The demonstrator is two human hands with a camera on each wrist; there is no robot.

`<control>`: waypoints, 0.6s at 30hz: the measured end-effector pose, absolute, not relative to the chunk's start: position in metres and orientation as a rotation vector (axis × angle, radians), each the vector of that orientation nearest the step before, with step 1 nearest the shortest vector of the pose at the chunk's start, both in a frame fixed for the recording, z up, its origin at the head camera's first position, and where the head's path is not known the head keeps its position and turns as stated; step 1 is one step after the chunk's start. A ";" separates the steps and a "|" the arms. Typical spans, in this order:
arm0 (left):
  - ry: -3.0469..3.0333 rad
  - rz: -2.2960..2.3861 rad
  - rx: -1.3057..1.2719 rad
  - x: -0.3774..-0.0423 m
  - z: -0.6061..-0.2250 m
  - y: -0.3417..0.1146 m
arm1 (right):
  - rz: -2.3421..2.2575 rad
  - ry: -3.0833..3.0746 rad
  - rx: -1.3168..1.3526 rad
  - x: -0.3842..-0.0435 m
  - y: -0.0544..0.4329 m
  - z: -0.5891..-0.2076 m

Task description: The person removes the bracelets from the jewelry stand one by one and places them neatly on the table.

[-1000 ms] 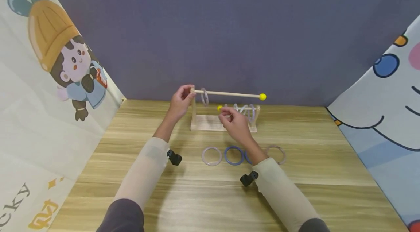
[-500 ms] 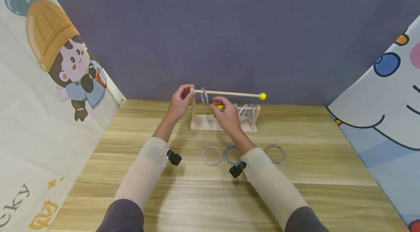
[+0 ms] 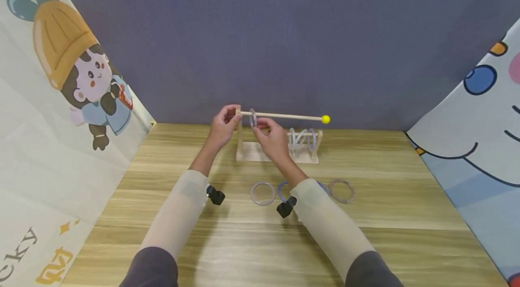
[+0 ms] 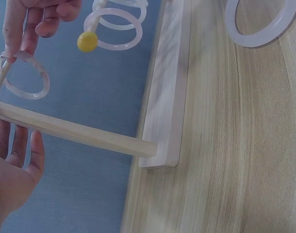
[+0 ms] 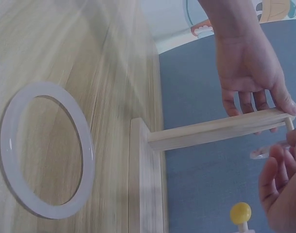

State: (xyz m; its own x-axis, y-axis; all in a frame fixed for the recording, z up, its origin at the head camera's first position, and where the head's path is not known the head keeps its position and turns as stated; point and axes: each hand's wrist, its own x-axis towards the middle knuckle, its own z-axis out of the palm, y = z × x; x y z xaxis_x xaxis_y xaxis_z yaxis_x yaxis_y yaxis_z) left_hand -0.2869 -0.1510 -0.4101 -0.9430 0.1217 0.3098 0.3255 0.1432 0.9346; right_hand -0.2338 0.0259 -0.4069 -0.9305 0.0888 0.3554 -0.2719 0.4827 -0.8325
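A wooden bangle stand point(image 3: 239, 138) has an upper rod point(image 3: 288, 116) tipped with a yellow ball, and a lower rod on the opposite post. My left hand point(image 3: 221, 130) grips the top of the left post, thumb in front and fingers behind. Near that post, a pale translucent bangle point(image 4: 41, 80) hangs around the upper rod. My right hand point(image 3: 274, 140) pinches this bangle at the rod, thumb and forefinger together. Several pale bangles point(image 3: 312, 139) hang on the lower rod, whose yellow ball point(image 5: 240, 212) is hidden behind my right hand in the head view.
On the wooden table point(image 3: 243, 242), a pale pink bangle point(image 3: 262, 193), blue bangles point(image 3: 281, 190) partly covered by my right forearm, and a brownish bangle point(image 3: 342, 191) lie in a row before the stand. A grey-blue panel point(image 3: 260, 43) rises close behind.
My right hand has moved left, from the lower rod's ball end to the bangle on the upper rod, and now pinches it. The left hand stays on the post.
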 end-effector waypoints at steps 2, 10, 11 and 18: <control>-2.249 -1.906 -0.445 -0.287 -0.410 -0.151 | 1.421 -2.374 0.153 -0.234 0.025 -0.406; -2.252 -1.904 -0.441 -0.288 -0.411 -0.150 | 1.471 -2.293 0.158 -0.235 0.026 -0.407; -2.253 -1.901 -0.443 -0.288 -0.411 -0.150 | 1.476 -2.287 0.160 -0.235 0.026 -0.407; -2.258 -1.901 -0.442 -0.288 -0.412 -0.151 | 1.516 -2.267 0.160 -0.235 0.029 -0.407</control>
